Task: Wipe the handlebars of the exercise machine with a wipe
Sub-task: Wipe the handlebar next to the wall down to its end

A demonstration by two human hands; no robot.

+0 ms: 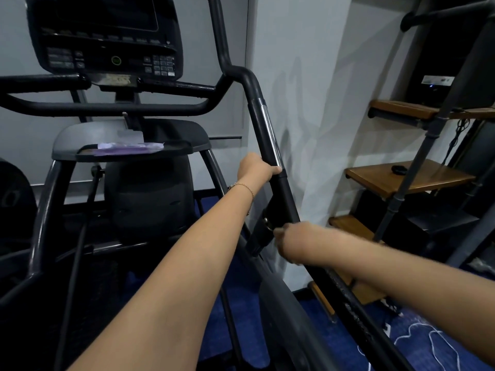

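The exercise machine's black right handlebar (263, 124) runs from upper centre down to the lower right, with a shiny metal strip along its upper stretch. My left hand (255, 167) grips this bar just below the metal strip. Lower down the same bar my right hand (292, 243) is blurred and curled around it; no wipe shows in either hand. A purple wipe packet (128, 148) lies on the machine's grey tray (67, 145), left of both hands.
The console (107, 36) and the front crossbars (107, 108) fill the upper left. A white wall (308, 103) stands close behind the handlebar. Wooden stair steps (401, 178) with a metal rail (417, 167) rise on the right. White cord (428, 344) lies on the blue carpet.
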